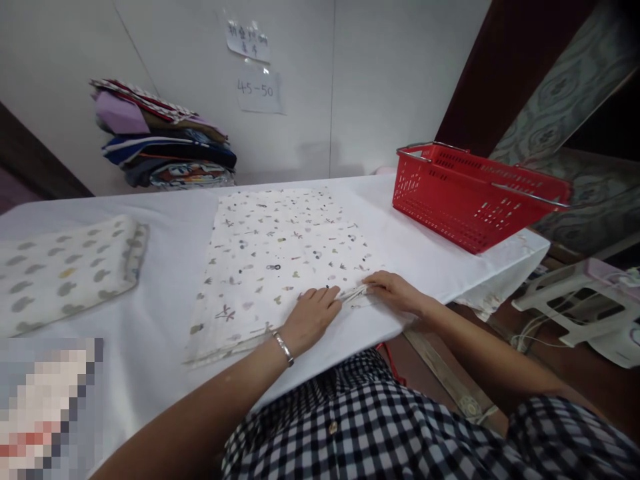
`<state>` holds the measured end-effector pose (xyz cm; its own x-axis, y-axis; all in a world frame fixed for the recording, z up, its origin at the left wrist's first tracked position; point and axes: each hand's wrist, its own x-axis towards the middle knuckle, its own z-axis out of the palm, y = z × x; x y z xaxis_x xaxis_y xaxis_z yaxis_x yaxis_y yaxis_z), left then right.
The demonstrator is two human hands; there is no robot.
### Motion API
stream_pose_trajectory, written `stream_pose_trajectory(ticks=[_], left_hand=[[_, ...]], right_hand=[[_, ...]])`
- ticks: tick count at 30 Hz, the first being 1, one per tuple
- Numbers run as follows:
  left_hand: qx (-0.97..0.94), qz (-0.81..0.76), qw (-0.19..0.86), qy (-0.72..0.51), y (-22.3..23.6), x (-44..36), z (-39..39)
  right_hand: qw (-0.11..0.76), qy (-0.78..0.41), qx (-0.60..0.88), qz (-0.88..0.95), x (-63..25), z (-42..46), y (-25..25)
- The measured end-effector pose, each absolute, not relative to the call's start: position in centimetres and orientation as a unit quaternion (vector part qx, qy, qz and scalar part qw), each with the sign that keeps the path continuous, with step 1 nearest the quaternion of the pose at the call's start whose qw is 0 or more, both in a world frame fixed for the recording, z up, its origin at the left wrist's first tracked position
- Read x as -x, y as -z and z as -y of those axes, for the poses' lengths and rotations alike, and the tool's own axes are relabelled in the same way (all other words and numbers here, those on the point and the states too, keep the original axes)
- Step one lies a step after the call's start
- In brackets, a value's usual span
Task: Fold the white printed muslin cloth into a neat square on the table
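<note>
A white printed cloth (280, 253) with small plant-like and animal-like motifs lies spread in folded layers on the table before me. My left hand (313, 317), a silver bracelet at its wrist, rests on the cloth's near edge with its fingers laid over the fabric. At the near right corner, my right hand (393, 290) has its fingers closed on the layered edge. Between the two hands the edge is slightly bunched. The undersides of both hands are hidden.
A folded cloth with grey mouse-head shapes (65, 273) lies on the left. Stacked folded fabrics (165, 140) stand at the back left. A red plastic basket (450, 200) is on the white-covered table (385, 233) at right. A white stool (565, 300) stands beyond the table's right end.
</note>
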<state>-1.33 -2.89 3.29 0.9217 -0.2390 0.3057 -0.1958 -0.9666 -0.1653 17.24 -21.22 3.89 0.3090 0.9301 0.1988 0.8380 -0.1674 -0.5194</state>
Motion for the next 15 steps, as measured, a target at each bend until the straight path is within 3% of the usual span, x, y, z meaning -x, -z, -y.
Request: stream_pose_trajectory(ticks=[9,15], left_hand=[[0.981,-0.070,0.065,0.168,-3.1,-1.6,5.0],[0.980,-0.086,-0.003,0.182,-3.5,-0.7,5.5]], right_hand=[[0.255,-0.036,0.768,0.586,-16.5,21.5,-3.7],[0.245,-0.062,0.720,0.646,-16.0,22.4,-4.4]])
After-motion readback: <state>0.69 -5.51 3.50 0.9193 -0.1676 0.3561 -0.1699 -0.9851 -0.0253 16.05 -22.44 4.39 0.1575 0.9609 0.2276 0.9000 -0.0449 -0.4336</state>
